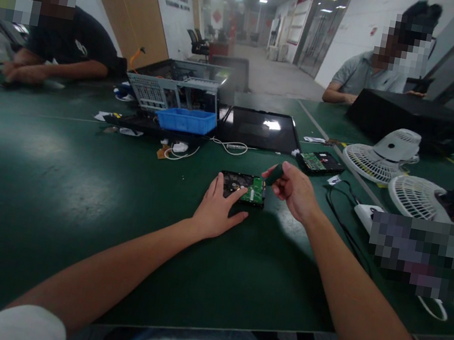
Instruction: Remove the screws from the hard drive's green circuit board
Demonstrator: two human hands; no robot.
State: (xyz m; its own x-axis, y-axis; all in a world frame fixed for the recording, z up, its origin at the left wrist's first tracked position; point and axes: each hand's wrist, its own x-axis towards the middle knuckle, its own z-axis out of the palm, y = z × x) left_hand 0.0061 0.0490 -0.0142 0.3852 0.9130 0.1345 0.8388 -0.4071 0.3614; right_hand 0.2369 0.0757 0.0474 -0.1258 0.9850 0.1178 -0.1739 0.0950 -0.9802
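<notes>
A hard drive (245, 188) lies on the green table (73, 195) with its green circuit board facing up. My left hand (215, 209) rests on its near left corner, fingers spread and pressing it down. Just right of the drive, my right hand (296, 191) is closed around a dark green screwdriver handle (275, 174), whose tip points down toward the drive's right edge.
A second hard drive (320, 162) lies farther back on the right. Behind are a blue bin (186, 120), an open computer case (175, 87) and a black panel (260, 129). Two white fans (381, 156) and cables sit right. Two people sit at the far side.
</notes>
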